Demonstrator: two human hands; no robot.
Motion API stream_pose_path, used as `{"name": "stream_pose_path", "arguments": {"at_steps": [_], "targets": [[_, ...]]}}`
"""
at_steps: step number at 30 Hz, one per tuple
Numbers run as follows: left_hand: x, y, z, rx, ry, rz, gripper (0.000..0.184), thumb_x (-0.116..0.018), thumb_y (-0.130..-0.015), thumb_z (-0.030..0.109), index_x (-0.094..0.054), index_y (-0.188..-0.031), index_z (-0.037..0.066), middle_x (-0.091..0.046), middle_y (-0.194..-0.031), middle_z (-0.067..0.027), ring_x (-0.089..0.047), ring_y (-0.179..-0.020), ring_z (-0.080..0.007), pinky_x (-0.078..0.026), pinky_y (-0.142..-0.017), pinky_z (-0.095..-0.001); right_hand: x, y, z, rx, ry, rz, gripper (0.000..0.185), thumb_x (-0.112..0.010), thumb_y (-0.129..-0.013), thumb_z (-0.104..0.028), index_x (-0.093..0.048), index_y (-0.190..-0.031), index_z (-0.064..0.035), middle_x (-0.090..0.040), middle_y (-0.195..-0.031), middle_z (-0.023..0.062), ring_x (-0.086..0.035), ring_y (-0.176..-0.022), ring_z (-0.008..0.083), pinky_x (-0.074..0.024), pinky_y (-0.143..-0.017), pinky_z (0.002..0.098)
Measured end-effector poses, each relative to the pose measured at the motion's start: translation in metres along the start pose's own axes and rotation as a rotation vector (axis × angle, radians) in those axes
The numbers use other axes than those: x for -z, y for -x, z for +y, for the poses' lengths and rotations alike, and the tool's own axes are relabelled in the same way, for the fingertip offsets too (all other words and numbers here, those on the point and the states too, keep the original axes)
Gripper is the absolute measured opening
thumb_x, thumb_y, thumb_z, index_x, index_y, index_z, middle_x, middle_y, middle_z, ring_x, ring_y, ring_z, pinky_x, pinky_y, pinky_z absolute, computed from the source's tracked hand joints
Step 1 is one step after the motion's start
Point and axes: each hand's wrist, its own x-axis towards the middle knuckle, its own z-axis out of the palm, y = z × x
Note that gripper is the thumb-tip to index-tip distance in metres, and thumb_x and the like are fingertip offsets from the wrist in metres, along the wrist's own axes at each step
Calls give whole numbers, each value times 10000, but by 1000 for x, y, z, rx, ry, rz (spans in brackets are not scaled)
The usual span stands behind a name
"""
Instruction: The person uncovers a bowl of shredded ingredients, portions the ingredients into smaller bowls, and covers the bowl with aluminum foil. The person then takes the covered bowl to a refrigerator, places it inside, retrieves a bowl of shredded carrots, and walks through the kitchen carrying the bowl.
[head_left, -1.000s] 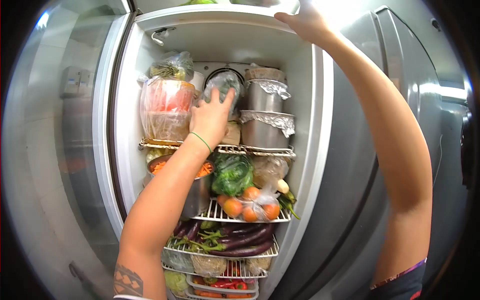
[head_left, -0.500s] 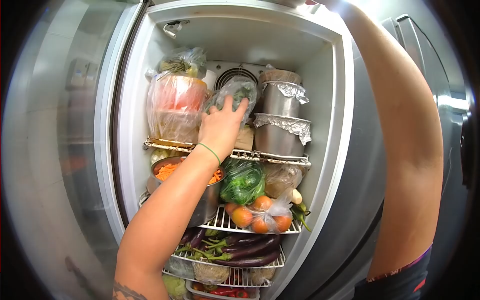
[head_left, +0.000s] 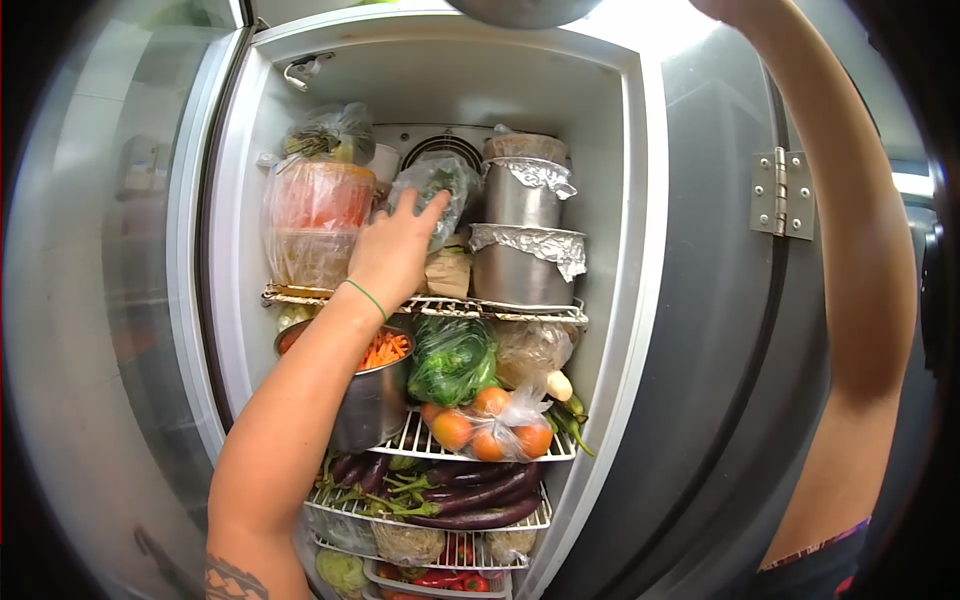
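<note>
My left hand [head_left: 392, 245] reaches onto the top shelf of an open fridge. Its spread, bent fingers lie over a clear plastic bag of greens [head_left: 440, 190] and seem to grip it; the thumb is hidden. Beneath the bag sits a brown paper-like packet [head_left: 448, 272]. To its left are bagged tubs [head_left: 322, 195], one with reddish contents; to its right, foil-covered metal pots [head_left: 525, 265] are stacked. My right hand [head_left: 728, 8] is raised at the top edge, its fingers out of frame. A rounded metal vessel [head_left: 525, 10] shows beside it; whether they touch is hidden.
Below, a pot of cut carrots [head_left: 375, 400], bagged green vegetables [head_left: 455, 360] and bagged tomatoes [head_left: 490, 432] share a wire shelf. Eggplants [head_left: 480, 500] lie lower, above a container of red peppers [head_left: 450, 580]. A glass door [head_left: 130, 300] stands left; dark metal doors [head_left: 710, 330] stand right.
The view has shifted, so the fridge appears further left. My left hand stays on the bag of greens. My right hand appears further right, and the metal vessel shows more at the top.
</note>
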Motion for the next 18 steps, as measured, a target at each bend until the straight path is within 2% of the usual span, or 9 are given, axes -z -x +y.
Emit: {"name": "stream_pose_path", "arguments": {"at_steps": [4,6,8,10,12,14,18], "targets": [[-1,3,-3,0,-13,14,729,-737,-809,88,-436,-1468,174,-486,-1384,-210,-644,-1018,-453,-556,-857,-500,-6,42,-15,-81,8,-209,431,-822,-831,-283,-572,-1046,-6,-580,-943,104,-521,-789,164,-439,-689,289],[-1,5,-3,-25,10,41,789,-683,-739,-34,-439,-1463,164,-490,-1380,-202,-653,-994,-431,-567,-847,-487,-16,59,-15,-122,5,-296,413,-828,-828,-286,-589,-1013,-4,-588,-908,93,-524,-752,149,-443,-659,279],[1,6,-4,-30,14,51,780,-679,-741,-34,-443,-1459,161,-495,-1371,-204,-655,-990,-430,-570,-840,-485,-31,65,-9,-162,6,-332,398,-833,-825,-289,-606,-980,-2,-595,-874,81,-527,-715,134,-446,-630,269],[0,7,-5,-38,23,56,771,-675,-743,-35,-447,-1454,157,-500,-1363,-207,-656,-987,-428,-573,-832,-482,-50,61,5,-212,20,-317,384,-839,-822,-292,-623,-947,0,-602,-839,70,-530,-679,119,-450,-601,259],[-4,7,-9,-41,10,89,726,-729,-797,66,-444,-1459,160,-501,-1357,-200,-651,-999,-434,-558,-839,-495,-70,54,25,-266,38,-272,373,-844,-819,-295,-640,-913,2,-610,-805,58,-533,-642,104,-453,-571,249],[2,8,-8,-28,26,62,734,-728,-789,57,-445,-1458,162,-502,-1356,-200,-651,-1000,-434,-558,-837,-498,-94,43,57,-275,64,-203,455,-875,-791,-377,-630,-916,-15,-613,-769,42,-550,-589,100,-485,-549,252],[4,12,-5,3,19,33,753,-691,-770,-7,-445,-1459,172,-505,-1354,-204,-650,-1004,-434,-555,-837,-516,-119,33,75,-234,147,-138,479,-885,-777,-355,-627,-955,9,-604,-711,41,-558,-556,106,-483,-525,272]]}}
